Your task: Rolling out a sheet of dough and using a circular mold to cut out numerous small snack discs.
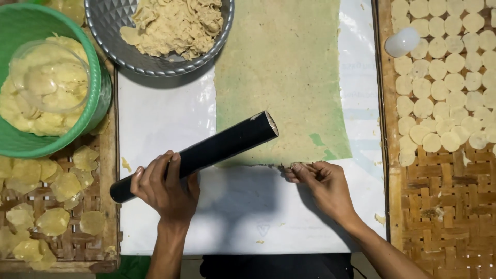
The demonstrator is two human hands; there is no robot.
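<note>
- At the centre of the white work sheet (170, 124), I read my left hand (164, 188) as wrapped around a black rolling tube (199, 154), fingers curled over the top near its lower-left end.
- Tube orientation: long axis runs diagonally — lower-left end toward me and to my left, upper-right end pointing away and to my right. That far end shows a light-coloured rim and rests over the near-left corner of the dough sheet (281, 77).
- Dough sheet: a thin, pale yellow-green strip, long axis running straight away from me up the middle of the white work sheet; its near edge lies just ahead of both hands.
- My right hand (323, 183) is pinched shut on the near edge of the dough sheet, fingertips (297, 168) pressed together at the ragged border. The two hands are well apart, one at each end of that edge.
- Upper left: a grey metal bowl (103, 31) holding crumbly raw dough (175, 23), and beside it a green bowl (95, 98) with pale discs and a clear cup (49, 77) inside.
- Right side: a woven bamboo tray (444, 206) carrying rows of small cut rounds (444, 77), with a white cup-like cutter (402, 41) at its upper-left — touching or resting among them, I cannot tell which.
- Left side: a second woven tray (67, 243) with larger yellowish discs (51, 222).
</note>
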